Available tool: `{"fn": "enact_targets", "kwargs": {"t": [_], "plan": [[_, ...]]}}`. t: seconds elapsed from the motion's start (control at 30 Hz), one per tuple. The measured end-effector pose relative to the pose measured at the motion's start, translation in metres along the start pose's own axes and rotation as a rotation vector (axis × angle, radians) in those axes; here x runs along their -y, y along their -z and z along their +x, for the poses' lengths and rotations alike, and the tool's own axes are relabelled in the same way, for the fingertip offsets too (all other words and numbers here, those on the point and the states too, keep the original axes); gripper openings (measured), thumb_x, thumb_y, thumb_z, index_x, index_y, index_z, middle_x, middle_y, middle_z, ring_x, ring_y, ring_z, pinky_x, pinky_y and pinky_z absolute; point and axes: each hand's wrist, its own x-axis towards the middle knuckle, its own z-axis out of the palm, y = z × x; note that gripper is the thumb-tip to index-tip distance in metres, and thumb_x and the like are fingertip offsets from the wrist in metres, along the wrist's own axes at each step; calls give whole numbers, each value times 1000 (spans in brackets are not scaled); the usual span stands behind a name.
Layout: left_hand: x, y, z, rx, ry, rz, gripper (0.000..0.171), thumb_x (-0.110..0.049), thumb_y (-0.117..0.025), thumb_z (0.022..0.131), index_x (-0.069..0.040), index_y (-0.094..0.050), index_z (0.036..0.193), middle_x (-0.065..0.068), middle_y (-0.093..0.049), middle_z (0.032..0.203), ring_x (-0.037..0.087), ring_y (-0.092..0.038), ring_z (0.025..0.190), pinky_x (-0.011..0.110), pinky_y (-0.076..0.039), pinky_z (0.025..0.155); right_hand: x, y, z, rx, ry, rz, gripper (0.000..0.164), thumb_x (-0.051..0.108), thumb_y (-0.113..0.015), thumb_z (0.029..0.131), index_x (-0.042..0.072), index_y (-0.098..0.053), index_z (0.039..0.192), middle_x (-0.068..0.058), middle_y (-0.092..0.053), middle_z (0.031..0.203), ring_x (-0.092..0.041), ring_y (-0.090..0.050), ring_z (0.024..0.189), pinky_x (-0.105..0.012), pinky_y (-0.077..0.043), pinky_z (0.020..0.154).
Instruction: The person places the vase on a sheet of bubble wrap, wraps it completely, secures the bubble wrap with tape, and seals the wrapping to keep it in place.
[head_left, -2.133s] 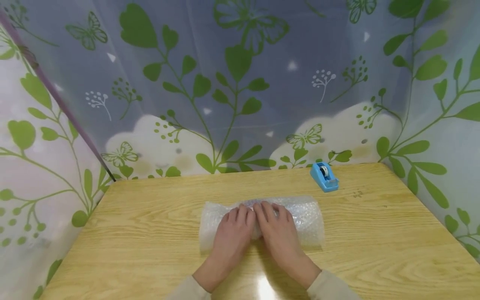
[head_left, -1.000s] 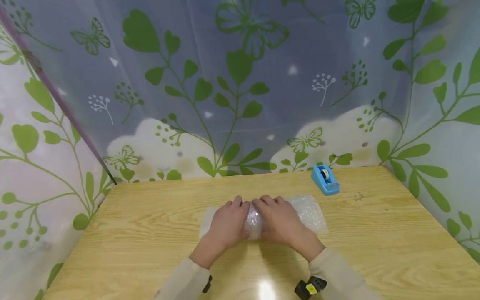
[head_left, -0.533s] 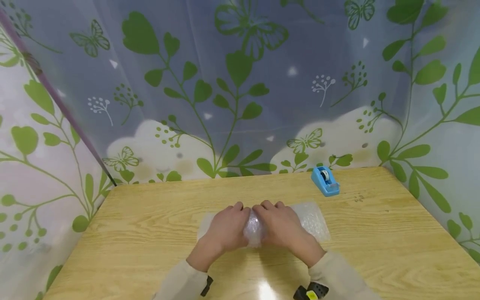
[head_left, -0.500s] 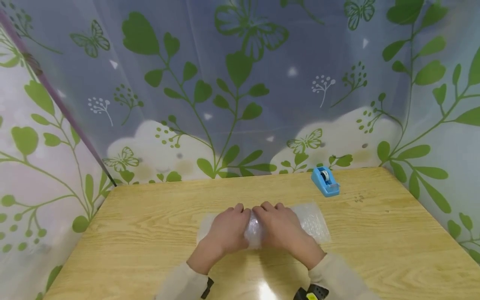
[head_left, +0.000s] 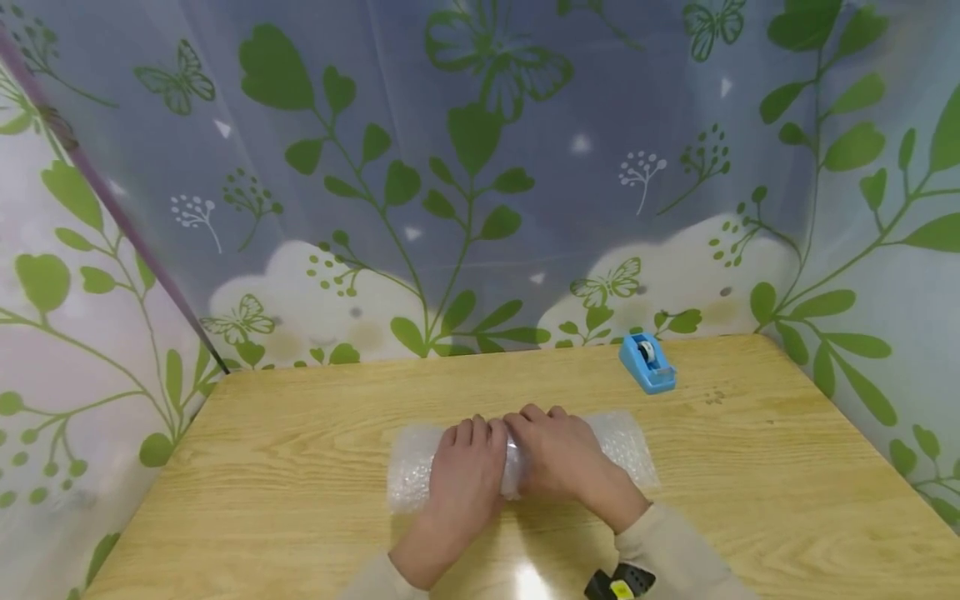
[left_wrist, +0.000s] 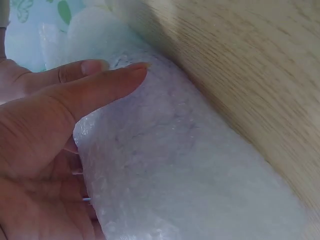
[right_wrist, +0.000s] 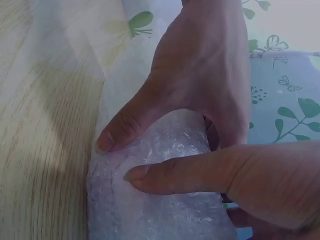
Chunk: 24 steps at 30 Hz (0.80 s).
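A roll of clear bubble wrap (head_left: 408, 471) lies crosswise on the wooden table, round something with a faint purple tint that I cannot make out. My left hand (head_left: 467, 479) grips it just left of the middle, fingers over the top and far side. Close beside it, my right hand (head_left: 564, 458) holds the same roll. In the left wrist view, the left thumb presses the near side of the bubble wrap (left_wrist: 165, 150). Both thumbs lie on the bubble wrap (right_wrist: 165, 212) in the right wrist view, a small gap apart. Loose, flatter ends stick out past both hands.
A blue tape dispenser (head_left: 647, 364) with a roll of tape stands near the table's back right. The wooden table (head_left: 300, 433) ends at a patterned curtain (head_left: 360, 167) at the back and sides. A black strap with a yellow mark (head_left: 621, 583) sits at the right sleeve.
Over the last second the bubble-wrap roll has come slightly nearer to me. My left hand has turned over its top, baring more of the left end. The right hand keeps its hold.
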Motion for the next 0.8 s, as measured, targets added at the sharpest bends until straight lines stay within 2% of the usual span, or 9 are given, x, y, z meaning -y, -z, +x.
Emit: {"fn": "enact_targets", "kwargs": {"t": [0.2, 0.33, 0.43, 0.53, 0.67, 0.73, 0.8], "plan": [[0, -1, -2, -27, -8, 1, 68, -32, -85, 58, 0, -59, 113, 11, -51, 104, 22, -49, 93, 26, -48, 79, -1, 0, 0, 5, -15, -1, 72, 35, -86, 65, 9, -59, 126, -9, -60, 117, -33, -58, 97, -44, -52, 74], [1, -3, -2, -37, -41, -14, 68, -26, -84, 61, 4, -59, 117, 9, -52, 102, 19, -49, 89, 24, -49, 77, -2, -1, 0, -21, -10, -7, 76, 36, -87, 64, 8, -58, 128, -10, -60, 117, -34, -58, 96, -44, -52, 73], [3, -6, -2, -68, -58, -21, 68, -25, -85, 61, 4, -60, 116, 9, -54, 100, 19, -51, 88, 25, -50, 75, -2, -6, -3, -94, -9, 7, 83, 35, -88, 63, 6, -52, 132, -12, -62, 115, -35, -60, 93, -44, -52, 73], [6, -8, -1, -107, -67, -24, 62, -22, -85, 61, 3, -62, 113, 8, -55, 94, 19, -52, 83, 26, -51, 71, -2, -15, -8, -194, 8, 17, 83, 33, -89, 62, 5, -52, 131, -15, -62, 119, -35, -61, 95, -45, -53, 76], [8, -9, -2, -131, -71, -14, 58, -22, -84, 61, 2, -64, 109, 7, -55, 88, 19, -52, 78, 25, -49, 66, -1, -26, -15, -304, 40, 6, 73, 28, -89, 63, 5, -58, 125, -16, -54, 125, -35, -55, 107, -44, -52, 80], [7, -9, -2, -132, -71, -11, 58, -22, -84, 61, 2, -64, 109, 7, -55, 87, 19, -52, 77, 25, -49, 65, 1, -30, -19, -347, 54, -11, 73, 22, -89, 65, 5, -57, 128, -16, -52, 123, -33, -53, 109, -42, -52, 81], [5, -9, -2, -137, -68, -6, 50, -19, -83, 64, 1, -65, 107, 7, -55, 86, 19, -52, 76, 25, -49, 65, 4, -34, -21, -383, 72, -40, 70, 14, -87, 66, 5, -57, 129, -14, -53, 119, -32, -52, 107, -41, -51, 83]]}}
